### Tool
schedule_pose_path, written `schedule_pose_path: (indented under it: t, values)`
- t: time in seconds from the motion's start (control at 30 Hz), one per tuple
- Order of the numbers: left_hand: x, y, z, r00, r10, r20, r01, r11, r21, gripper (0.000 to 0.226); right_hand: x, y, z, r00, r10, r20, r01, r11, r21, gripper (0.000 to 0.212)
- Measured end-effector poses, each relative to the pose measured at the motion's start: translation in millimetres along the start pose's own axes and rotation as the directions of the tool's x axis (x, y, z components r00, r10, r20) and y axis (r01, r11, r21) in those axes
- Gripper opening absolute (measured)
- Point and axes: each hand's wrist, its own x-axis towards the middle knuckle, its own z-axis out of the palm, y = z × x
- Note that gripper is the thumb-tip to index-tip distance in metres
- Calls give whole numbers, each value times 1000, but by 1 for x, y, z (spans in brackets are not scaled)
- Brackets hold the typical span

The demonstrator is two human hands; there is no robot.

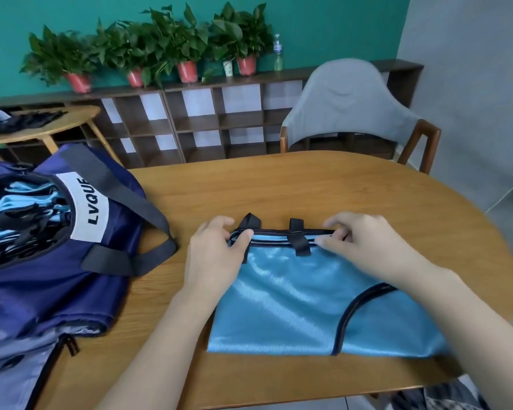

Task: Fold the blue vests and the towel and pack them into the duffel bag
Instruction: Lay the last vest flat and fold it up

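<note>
1. Blue and shiny, a vest (293, 300) lies flat on the wooden table (308, 187), folded, with black trim along its far edge and a curved black-trimmed opening on its right side.
2. Short black straps (301, 238) stick out at the vest's far edge.
3. The left hand (216, 250) rests on the vest's far left corner, fingers curled, thumb and fingers pinching the trimmed edge.
4. The right hand (365, 244) sits at the far right of that same edge, fingertips curled down onto it and pinching the fabric.
5. The two hands are apart, with one strap between them.
6. A navy duffel bag (57, 276) stands open at the left end of the table, near the vest but not touching it; more light blue fabric with black straps shows inside.
7. A white label on the bag reads "LVQUE".
8. A grey chair (350, 105) stands beyond the table.
</note>
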Motion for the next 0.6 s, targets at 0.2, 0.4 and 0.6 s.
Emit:
schedule_pose_path:
  t: [0.2,0.4,0.6]
  values:
    - [-2,9,-4,993,-112,41,119,917,-380,44,4,-17,28,996,-22,85,-23,869,494,51]
    - [-7,12,4,993,52,104,-23,966,-256,43,11,-9,30,990,-134,50,107,925,365,52]
    - [-9,8,10,954,216,207,-220,976,-6,37,8,0,22,958,-267,108,262,963,59,37]
